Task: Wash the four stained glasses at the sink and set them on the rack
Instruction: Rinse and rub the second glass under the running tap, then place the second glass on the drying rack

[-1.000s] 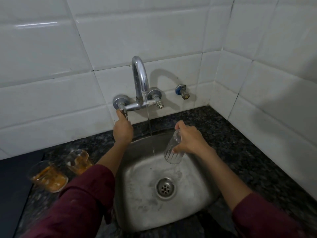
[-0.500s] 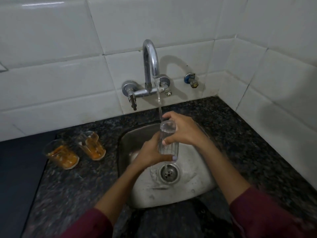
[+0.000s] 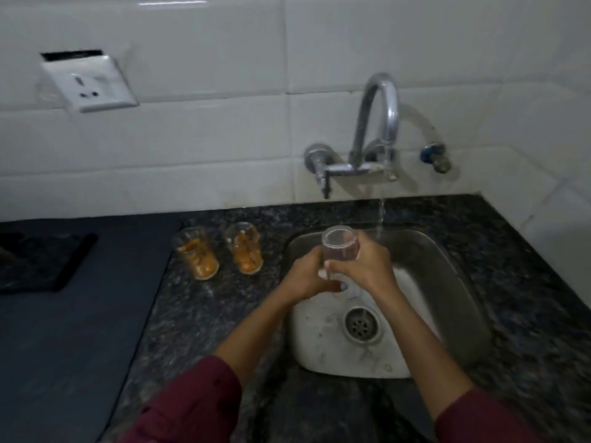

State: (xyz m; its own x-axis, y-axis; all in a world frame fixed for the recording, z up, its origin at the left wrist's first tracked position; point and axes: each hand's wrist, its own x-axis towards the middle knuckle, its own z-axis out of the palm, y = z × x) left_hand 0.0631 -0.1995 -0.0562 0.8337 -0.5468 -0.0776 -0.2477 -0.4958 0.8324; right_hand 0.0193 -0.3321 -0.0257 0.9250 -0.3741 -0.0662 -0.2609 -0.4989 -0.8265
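I hold a clear ribbed glass (image 3: 339,247) upright over the left part of the steel sink (image 3: 447,282). My left hand (image 3: 307,276) wraps its lower left side and my right hand (image 3: 371,266) grips its right side. A thin stream of water falls from the chrome tap (image 3: 380,123) just right of the glass, missing its mouth. Two glasses smeared with orange stain stand on the dark granite counter to the left of the sink, one (image 3: 198,254) further left and one (image 3: 244,252) nearer the basin.
A dark mat (image 3: 80,314) covers the counter at left, with a dark folded cloth (image 3: 41,260) on it. A white wall socket (image 3: 89,81) sits on the tiles above. A small blue-capped valve (image 3: 436,156) juts out right of the tap. The drain (image 3: 363,324) lies below my hands.
My left hand left the tap handle and joined the right hand on the glass. The glass has come upright and shifted left, out of the stream. My view swung left.
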